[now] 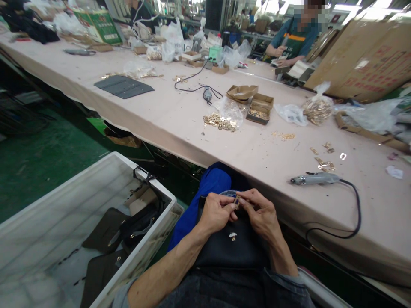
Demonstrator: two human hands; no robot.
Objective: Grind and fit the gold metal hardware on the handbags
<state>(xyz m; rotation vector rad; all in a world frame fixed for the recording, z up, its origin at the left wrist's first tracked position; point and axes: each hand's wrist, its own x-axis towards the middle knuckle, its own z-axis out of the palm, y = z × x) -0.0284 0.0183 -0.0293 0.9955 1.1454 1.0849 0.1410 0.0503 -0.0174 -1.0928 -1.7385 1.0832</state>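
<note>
Both my hands meet over a black leather bag (224, 252) that rests on my lap. Between the fingertips is a small gold-coloured metal plate (236, 202) with a dark rectangular opening. My left hand (215, 212) pinches it from the left, and my right hand (259, 211) pinches it from the right. Lower on the bag's black surface sits a small metal fitting (233, 238) with a whitish scrap at its top. Whether the plate touches the bag is hidden by my fingers.
A grey electric screwdriver (314, 179) with a black cord lies on the cloth-covered table (180, 115) to the right. Gold metal pieces (220, 122) and small cardboard boxes (259, 108) stand farther back. A white bin (154, 188) holding dark bags is at left. Across the table is another person (290, 38).
</note>
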